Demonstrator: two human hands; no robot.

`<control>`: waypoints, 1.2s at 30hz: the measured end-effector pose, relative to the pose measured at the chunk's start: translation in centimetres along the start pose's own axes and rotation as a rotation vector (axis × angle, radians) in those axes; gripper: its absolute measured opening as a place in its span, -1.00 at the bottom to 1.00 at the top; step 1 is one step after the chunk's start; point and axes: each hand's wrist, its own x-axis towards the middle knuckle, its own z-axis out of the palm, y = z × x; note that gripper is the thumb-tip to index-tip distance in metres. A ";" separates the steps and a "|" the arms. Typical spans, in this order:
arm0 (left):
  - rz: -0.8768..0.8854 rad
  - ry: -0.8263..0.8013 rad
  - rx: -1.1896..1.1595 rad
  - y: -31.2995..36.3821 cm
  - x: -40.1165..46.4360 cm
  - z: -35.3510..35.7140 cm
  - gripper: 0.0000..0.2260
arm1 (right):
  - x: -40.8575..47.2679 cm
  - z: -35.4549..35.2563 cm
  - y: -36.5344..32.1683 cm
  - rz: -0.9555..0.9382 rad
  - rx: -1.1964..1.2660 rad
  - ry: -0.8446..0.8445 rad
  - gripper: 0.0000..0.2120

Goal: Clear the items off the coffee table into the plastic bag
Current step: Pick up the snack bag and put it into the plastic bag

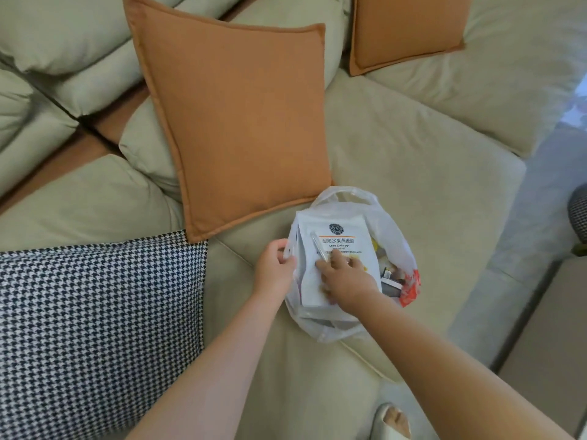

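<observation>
While the left hand [275, 265] pinches the rim of the plastic bag [394, 249] to hold its mouth wide on the sofa [428, 147], the right hand [346, 276] lowers a slim clear item, pinched in its fingers, onto the oat crisp pouch [330, 249] inside (probably a pen; too blurred to tell). Deeper contents are hidden, and the coffee table is out of frame.

Orange cushion [235, 122], black-and-white houndstooth pillow [95, 328], white plastic bag [390, 230] with perhaps red print.
</observation>
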 end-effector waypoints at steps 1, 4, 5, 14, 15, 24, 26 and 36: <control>-0.018 -0.024 0.030 -0.4 -0.3 0.4 -0.66 | -0.6 -0.1 0.8 -0.036 0.015 0.004 -0.34; -0.098 -0.070 0.148 -1.2 -0.7 1.9 -0.45 | -2.3 0.1 3.2 -0.055 0.063 0.078 -0.22; -0.123 -0.055 0.177 -1.4 -0.7 2.3 -0.42 | -2.5 0.3 4.2 -0.014 0.079 0.126 -0.22; -0.326 0.071 0.429 -4.0 -0.9 4.2 -0.58 | -1.1 3.3 11.1 0.455 0.182 0.290 -0.29; -0.302 0.079 0.451 -4.1 -1.1 4.5 -0.63 | -0.6 3.5 11.4 0.502 0.182 0.345 -0.29; -0.001 0.121 0.542 -1.6 -4.2 5.4 -0.67 | -0.5 3.1 11.0 0.429 0.328 0.396 -0.81; -0.004 0.126 0.487 -1.2 -4.4 5.4 -0.61 | -0.7 3.1 10.6 0.382 0.550 0.380 -0.89; -0.031 0.375 0.143 3.1 -6.7 1.6 -0.74 | -5.7 -3.8 9.9 0.304 0.763 0.431 -0.77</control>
